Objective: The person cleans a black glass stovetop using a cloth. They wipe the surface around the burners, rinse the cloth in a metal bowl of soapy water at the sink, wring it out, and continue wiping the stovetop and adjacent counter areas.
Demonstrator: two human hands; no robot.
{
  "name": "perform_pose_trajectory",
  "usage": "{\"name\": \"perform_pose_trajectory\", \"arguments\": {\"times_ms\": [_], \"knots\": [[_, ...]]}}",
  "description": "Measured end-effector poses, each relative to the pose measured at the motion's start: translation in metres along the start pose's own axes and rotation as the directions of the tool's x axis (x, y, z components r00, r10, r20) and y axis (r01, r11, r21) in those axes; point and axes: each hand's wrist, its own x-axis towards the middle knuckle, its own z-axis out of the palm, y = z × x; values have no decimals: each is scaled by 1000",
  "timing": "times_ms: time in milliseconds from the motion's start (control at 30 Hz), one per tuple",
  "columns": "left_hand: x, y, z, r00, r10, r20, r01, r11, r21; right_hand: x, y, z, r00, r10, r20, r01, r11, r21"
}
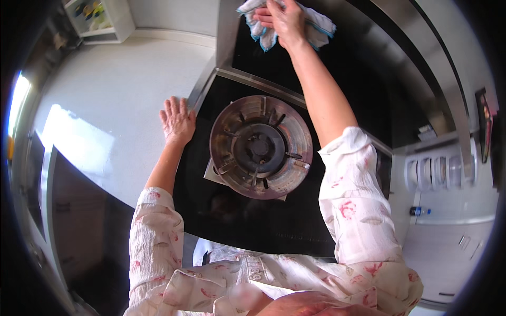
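Note:
My right hand [285, 21] is stretched out far ahead and presses a white cloth with blue edging [259, 27] against the glossy black panel [261, 61] behind the stove. Part of the cloth lies hidden under the palm. On the left, my left hand [178, 120] rests flat on the white countertop [158, 79], at the metal edge strip of the black cooktop [237, 217]. It holds nothing. Between my arms is a gas burner with a round, stained metal wind ring [261, 148], its dark burner head in the middle.
A white shelf unit [122, 23] with bottles stands at the far left back. To the right, a rack with several round pieces [435, 172] and a small dark bottle [417, 211] sit near pale cabinets. A metal strip [257, 83] divides cooktop and back panel.

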Motion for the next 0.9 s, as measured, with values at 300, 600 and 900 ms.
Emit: {"name": "perform_pose_trajectory", "arguments": {"times_ms": [300,600,900], "knots": [[-5,-10,-4,999,-40,-14,39,998,-50,44,-24,57,944,-271,187,268,962,43],[-7,-13,-8,1000,-29,12,30,994,-100,8,71,64,961,39,275,154,747,-646],[-4,-6,-4,1000,-9,-29,4,987,-161,-24,202,39,827,456,329,279,175,-944]]}}
